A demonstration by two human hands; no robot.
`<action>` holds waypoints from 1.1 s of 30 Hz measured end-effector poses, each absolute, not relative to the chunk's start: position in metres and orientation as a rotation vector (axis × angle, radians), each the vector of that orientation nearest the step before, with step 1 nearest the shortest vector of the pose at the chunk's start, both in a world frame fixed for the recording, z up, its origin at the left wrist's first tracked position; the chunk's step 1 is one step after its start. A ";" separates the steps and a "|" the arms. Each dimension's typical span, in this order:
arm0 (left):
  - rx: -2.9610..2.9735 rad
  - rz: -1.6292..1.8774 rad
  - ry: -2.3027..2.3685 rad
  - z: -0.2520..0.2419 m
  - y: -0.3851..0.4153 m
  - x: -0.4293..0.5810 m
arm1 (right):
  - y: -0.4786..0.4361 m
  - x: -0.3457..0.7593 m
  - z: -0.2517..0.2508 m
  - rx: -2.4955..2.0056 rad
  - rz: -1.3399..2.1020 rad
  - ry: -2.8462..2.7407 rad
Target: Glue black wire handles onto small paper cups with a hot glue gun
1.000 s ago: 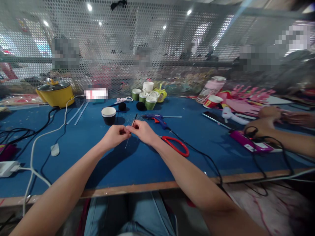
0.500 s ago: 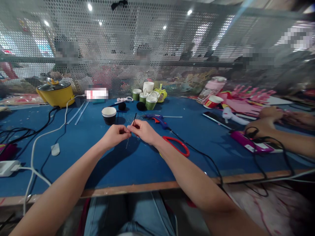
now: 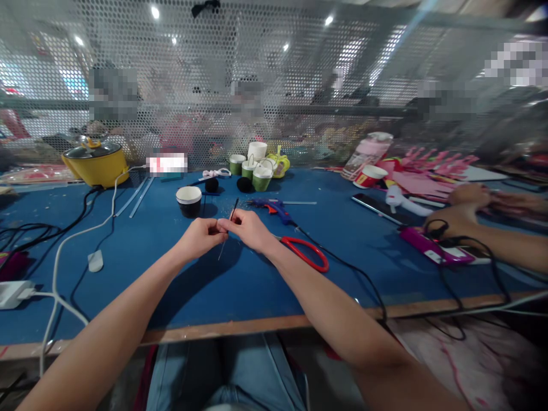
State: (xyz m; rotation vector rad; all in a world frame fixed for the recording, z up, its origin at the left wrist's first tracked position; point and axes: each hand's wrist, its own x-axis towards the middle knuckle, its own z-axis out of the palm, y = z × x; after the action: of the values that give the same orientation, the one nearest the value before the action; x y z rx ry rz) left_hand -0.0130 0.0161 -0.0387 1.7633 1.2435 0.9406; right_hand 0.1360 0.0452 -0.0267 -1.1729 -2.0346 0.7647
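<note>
My left hand [image 3: 204,235] and my right hand [image 3: 248,228] meet over the table, fingertips pinched together. Between them they grip a thin wire [image 3: 234,209], dark at its upper end and pale where it hangs below the fingers. Its middle is hidden by my fingers. A black paper cup [image 3: 189,202] with a white inside stands just beyond my left hand. Behind my right hand lies a blue glue gun [image 3: 276,209] with a clear glue stick in its back. Red-handled scissors [image 3: 306,254] rest beside my right forearm.
Green cups [image 3: 261,178] and two black balls [image 3: 245,184] stand at the back. A yellow electric pot [image 3: 94,164] and white cable [image 3: 56,268] are at left. At right are a phone [image 3: 377,210], a purple power strip [image 3: 432,245] and another person's arm [image 3: 492,240].
My fingers have shifted slightly on the wire, and the right fingertips now overlap the left ones more. The cup, glue gun and scissors stay where they were.
</note>
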 end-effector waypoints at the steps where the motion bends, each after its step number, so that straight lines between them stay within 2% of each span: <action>1: 1.753 0.940 1.239 -0.038 0.016 -0.013 | 0.045 0.136 -0.026 -1.179 0.763 -2.030; 9: 1.631 0.948 1.195 -0.032 0.013 -0.014 | 0.040 0.139 -0.022 -0.961 1.036 -2.066; 15: 1.691 0.950 1.235 -0.033 0.015 -0.013 | 0.042 0.139 -0.022 -1.078 0.820 -2.080; 23: 1.765 0.927 1.251 -0.037 0.016 -0.015 | 0.044 0.137 -0.024 -1.147 0.752 -2.079; 30: 1.696 0.956 1.237 -0.034 0.015 -0.015 | 0.040 0.139 -0.022 -0.938 1.102 -2.061; 33: 1.703 0.966 1.253 -0.033 0.014 -0.014 | 0.040 0.139 -0.023 -0.985 1.074 -2.036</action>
State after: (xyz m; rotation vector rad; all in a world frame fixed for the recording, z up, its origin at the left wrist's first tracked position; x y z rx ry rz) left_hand -0.0145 0.0143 -0.0332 1.7034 1.2527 0.9665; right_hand 0.1394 0.0396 -0.0227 -0.9847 -2.0359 1.0742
